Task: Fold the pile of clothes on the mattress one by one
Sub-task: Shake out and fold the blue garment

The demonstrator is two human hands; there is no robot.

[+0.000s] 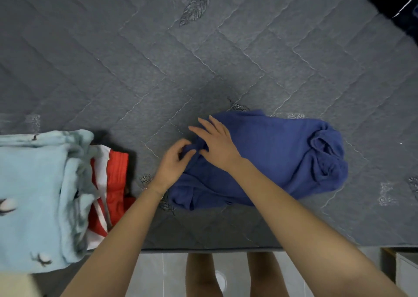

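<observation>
One blue garment lies bunched on the grey quilted mattress, right of centre in the lower half of the frame and close to the mattress's near edge. It is a deep, even blue with a slightly rough, textured weave. The cloth is roughly gathered into a wide lump. Its right end is crumpled into rounded folds, and looser creases and an overlapping flap lie along its lower left.

The left hand sits at the garment's left edge with curled fingers, pinching a small ridge of the blue cloth between thumb and fingertips. The right hand rests palm down on the upper left part of the garment. Its fingers are straight and slightly spread, reaching past the cloth's edge toward the mattress.

At the lower left of the frame lies a pale blue garment with small dark-and-white prints. A red and white garment is partly tucked under its right side, well apart from the blue one.
</observation>
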